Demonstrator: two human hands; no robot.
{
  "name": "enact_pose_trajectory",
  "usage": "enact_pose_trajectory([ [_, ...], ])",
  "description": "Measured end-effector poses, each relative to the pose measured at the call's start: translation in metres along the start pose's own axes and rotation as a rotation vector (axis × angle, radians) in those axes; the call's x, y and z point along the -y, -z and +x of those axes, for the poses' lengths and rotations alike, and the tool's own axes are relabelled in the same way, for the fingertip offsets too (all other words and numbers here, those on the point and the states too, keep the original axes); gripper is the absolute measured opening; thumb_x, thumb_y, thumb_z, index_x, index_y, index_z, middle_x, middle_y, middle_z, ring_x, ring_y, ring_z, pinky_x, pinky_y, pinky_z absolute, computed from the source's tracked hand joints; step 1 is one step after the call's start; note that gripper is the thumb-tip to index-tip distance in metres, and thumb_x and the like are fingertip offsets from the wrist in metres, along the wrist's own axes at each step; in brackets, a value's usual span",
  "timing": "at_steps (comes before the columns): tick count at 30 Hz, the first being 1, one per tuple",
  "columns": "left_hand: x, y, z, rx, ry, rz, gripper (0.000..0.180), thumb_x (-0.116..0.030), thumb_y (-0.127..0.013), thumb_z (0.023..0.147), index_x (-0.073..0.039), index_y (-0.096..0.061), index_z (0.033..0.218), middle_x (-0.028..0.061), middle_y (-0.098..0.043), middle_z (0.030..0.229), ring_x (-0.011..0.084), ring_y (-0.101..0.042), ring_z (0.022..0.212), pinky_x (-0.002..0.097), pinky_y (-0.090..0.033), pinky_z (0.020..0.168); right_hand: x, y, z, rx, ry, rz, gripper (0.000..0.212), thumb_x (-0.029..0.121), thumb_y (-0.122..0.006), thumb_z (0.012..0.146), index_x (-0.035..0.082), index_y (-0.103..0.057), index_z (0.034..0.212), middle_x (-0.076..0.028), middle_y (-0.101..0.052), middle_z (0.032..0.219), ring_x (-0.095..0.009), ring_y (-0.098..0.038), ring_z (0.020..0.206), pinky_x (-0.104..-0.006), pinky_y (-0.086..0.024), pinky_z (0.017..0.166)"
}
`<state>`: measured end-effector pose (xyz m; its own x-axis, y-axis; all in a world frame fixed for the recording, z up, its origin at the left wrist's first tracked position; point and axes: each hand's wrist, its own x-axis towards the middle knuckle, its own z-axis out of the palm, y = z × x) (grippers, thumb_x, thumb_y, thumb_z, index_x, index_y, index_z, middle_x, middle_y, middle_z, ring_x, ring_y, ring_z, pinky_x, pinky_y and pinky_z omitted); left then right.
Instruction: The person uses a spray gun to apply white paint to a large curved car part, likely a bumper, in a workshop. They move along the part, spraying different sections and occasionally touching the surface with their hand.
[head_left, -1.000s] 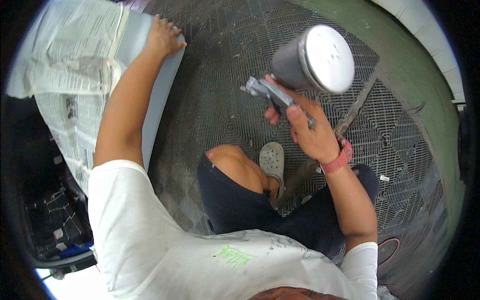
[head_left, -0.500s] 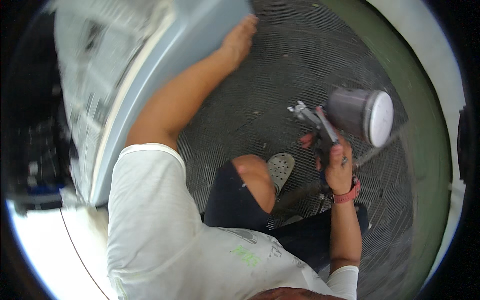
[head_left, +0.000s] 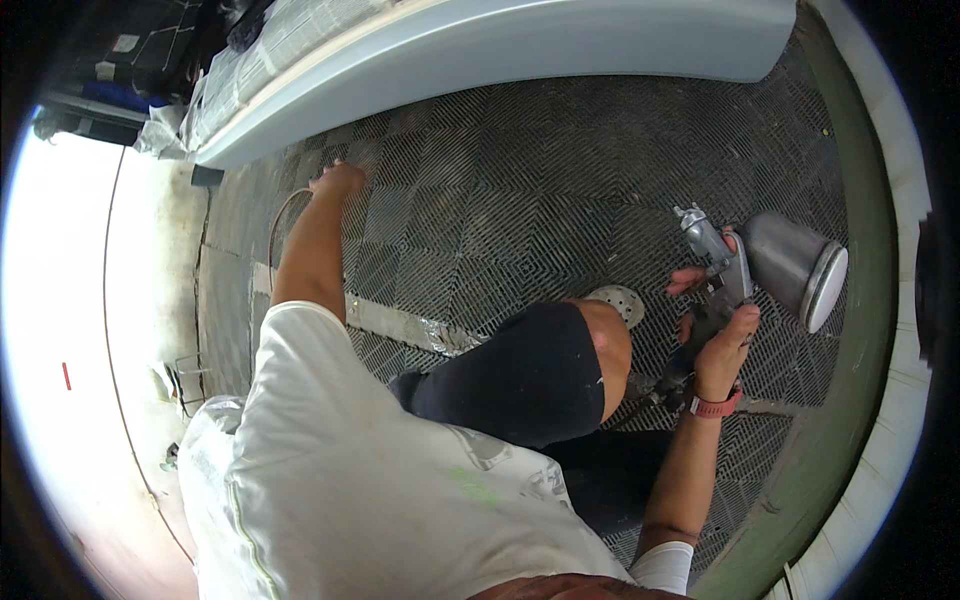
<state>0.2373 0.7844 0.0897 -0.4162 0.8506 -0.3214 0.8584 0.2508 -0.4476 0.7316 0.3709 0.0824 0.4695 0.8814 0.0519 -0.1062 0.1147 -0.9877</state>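
Silver metal spray gun (head_left: 722, 268) with capped cup (head_left: 795, 266), right hand (head_left: 715, 335) wrapped tightly round its handle.

room: open grate floor (head_left: 560, 180) between left hand (head_left: 338, 180) and right hand (head_left: 722, 335) | blocked top: pale blue panel (head_left: 520, 45) overhangs | blocked centre: bent knee (head_left: 575, 355) just beside right hand | right: spray gun (head_left: 725, 270) and its metal cup (head_left: 795, 265) near green wall (head_left: 865, 300)

Overexposed daylight glare at left; dim grated floor (head_left: 560, 180); strong fisheye bending, dark rim
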Motion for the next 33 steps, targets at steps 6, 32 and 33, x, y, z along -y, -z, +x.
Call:
enact_pose_trajectory([
  [6,-0.031,0.022,0.036,-0.084,-0.187,-2.054,0.103,-0.078,-0.029,0.109,-0.007,0.000,0.177,0.0219,0.000,0.184,0.0416,-0.007,0.170,0.0580,-0.007,0.136,0.016,-0.003,-0.003,-0.034,0.001,-0.001,0.107,0.089,-0.027,0.103,0.005,-0.039,0.169,-0.016,-0.075,0.113,-0.017,-0.072,0.088,-0.0240,-0.046,0.050],
  [32,-0.283,0.084,-0.136,0.663,-0.819,-2.339,0.103,-0.079,-0.018,0.108,-0.005,0.006,0.175,0.0161,0.006,0.185,0.0344,0.011,0.170,0.0575,0.007,0.136,0.031,0.020,-0.004,-0.286,0.040,-0.067,0.090,0.073,-0.036,0.112,-0.001,-0.051,0.161,-0.011,-0.077,0.110,-0.014,-0.072,0.091,-0.0221,-0.046,0.051],
  [33,-0.316,0.091,-0.169,0.786,-0.821,-2.363,0.104,-0.080,-0.021,0.108,-0.004,0.004,0.175,0.0161,0.006,0.185,0.0347,0.010,0.170,0.0584,0.007,0.135,0.031,0.022,-0.001,-0.299,0.049,-0.074,0.092,0.075,-0.036,0.111,0.000,-0.052,0.161,-0.011,-0.077,0.109,-0.014,-0.072,0.090,-0.0220,-0.046,0.051],
])
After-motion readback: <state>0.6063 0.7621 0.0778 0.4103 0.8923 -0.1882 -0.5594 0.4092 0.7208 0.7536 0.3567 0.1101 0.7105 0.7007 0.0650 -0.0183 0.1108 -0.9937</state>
